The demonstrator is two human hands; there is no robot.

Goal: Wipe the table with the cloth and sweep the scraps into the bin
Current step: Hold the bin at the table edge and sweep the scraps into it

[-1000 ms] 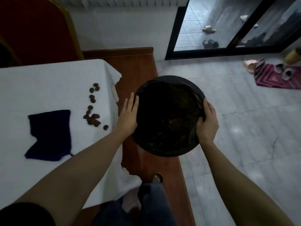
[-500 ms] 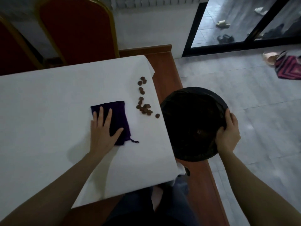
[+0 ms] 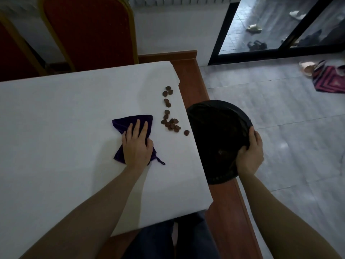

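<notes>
A dark purple cloth (image 3: 128,122) lies bunched on the white table (image 3: 65,118). My left hand (image 3: 137,144) presses down on it and gathers it under the fingers. Several brown scraps (image 3: 170,116) lie in a loose line to the right of the cloth, near the table's right edge. A round bin lined with a black bag (image 3: 214,135) sits just below that edge, right beside it. My right hand (image 3: 250,154) grips the bin's right rim.
Red chairs with gold frames (image 3: 89,30) stand behind the table. A brown wooden ledge (image 3: 194,77) runs along the table's right side. Grey tiled floor (image 3: 280,118) lies to the right, with a striped mat (image 3: 330,79) and shoes by a glass door.
My left hand left the bin's rim, came down on the cloth and has now bunched it under the fingers. The bin sits closer under the table edge, still held by my right hand.
</notes>
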